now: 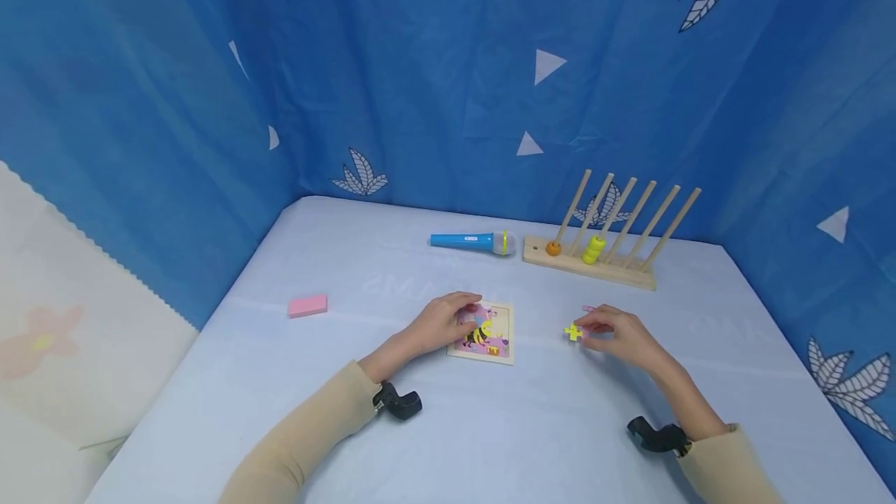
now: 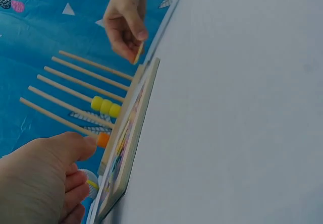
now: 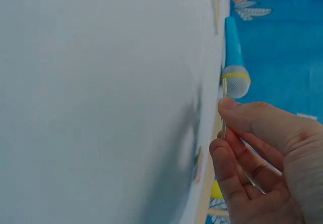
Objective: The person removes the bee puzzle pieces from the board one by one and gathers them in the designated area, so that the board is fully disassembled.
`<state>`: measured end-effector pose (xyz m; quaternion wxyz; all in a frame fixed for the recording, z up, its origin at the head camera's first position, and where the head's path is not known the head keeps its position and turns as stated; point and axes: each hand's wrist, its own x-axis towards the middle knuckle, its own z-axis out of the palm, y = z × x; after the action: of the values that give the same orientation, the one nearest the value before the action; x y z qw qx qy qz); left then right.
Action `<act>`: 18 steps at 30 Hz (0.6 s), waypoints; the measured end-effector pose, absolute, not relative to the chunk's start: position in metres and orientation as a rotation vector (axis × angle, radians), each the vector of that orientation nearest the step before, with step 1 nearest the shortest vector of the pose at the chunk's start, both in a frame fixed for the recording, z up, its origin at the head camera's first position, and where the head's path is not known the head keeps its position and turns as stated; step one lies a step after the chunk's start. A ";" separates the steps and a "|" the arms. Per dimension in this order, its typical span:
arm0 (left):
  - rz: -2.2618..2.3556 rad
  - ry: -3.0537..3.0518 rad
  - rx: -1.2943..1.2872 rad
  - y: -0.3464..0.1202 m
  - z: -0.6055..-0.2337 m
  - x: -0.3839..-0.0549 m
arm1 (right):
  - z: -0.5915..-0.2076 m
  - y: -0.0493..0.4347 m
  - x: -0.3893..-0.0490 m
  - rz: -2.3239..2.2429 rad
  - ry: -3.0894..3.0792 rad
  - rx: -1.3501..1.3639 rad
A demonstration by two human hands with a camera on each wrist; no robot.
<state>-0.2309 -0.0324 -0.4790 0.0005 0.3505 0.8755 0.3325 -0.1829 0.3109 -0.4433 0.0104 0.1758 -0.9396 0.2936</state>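
Note:
A small square puzzle board (image 1: pixel 500 360) with a pale wooden frame and a bee picture lies in the middle of the table. My left hand (image 1: pixel 442 320) is at its left side, thumb and fingers loosely bent over the board's edge. Part of the picture is hidden under that hand. To the right, my right hand (image 1: pixel 621 334) pinches a yellow puzzle piece (image 1: pixel 573 332) between thumb and fingers, above the table. The right wrist view shows this thin piece (image 3: pixel 224 88) edge-on. Just behind the right hand lies a pink puzzle piece (image 1: pixel 588 308), partly covered by the fingers.
Behind the board lies a blue toy microphone (image 1: pixel 462 241). A wooden peg rack (image 1: pixel 630 276) with several upright rods, an orange bead (image 1: pixel 554 248) and yellow beads (image 1: pixel 593 250) stands at the back right. A pink block (image 1: pixel 308 306) lies on the left. Blue curtain (image 1: pixel 434 61) borders the table.

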 end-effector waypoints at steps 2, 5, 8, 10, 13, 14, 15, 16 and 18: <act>0.998 2.739 1.125 -0.034 -0.479 -0.231 | -0.446 0.317 -0.181 0.912 -2.943 0.521; 0.957 2.710 1.162 -0.035 -0.480 -0.231 | -0.449 0.323 -0.179 0.914 -2.963 0.477; 0.953 2.688 1.187 -0.035 -0.481 -0.229 | -0.451 0.327 -0.177 0.905 -2.976 0.452; 0.950 2.685 1.197 -0.034 -0.482 -0.228 | -0.452 0.329 -0.175 0.883 -2.982 0.441; 0.932 2.689 1.208 -0.033 -0.483 -0.228 | -0.453 0.331 -0.172 0.843 -2.979 0.442; 0.923 2.691 1.210 -0.032 -0.484 -0.228 | -0.454 0.331 -0.172 0.829 -2.980 0.444; 0.916 2.692 1.213 -0.032 -0.484 -0.228 | -0.453 0.331 -0.171 0.818 -2.981 0.448; 0.911 2.692 1.216 -0.032 -0.484 -0.228 | -0.453 0.331 -0.171 0.808 -2.981 0.449; 0.903 2.693 1.218 -0.031 -0.484 -0.228 | -0.450 0.329 -0.171 0.804 -2.978 0.444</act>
<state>-0.2278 -0.0310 -0.4838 0.0256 0.3941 0.8710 0.2922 -0.1713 0.3287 -0.4505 0.0126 0.1426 -0.9555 0.2580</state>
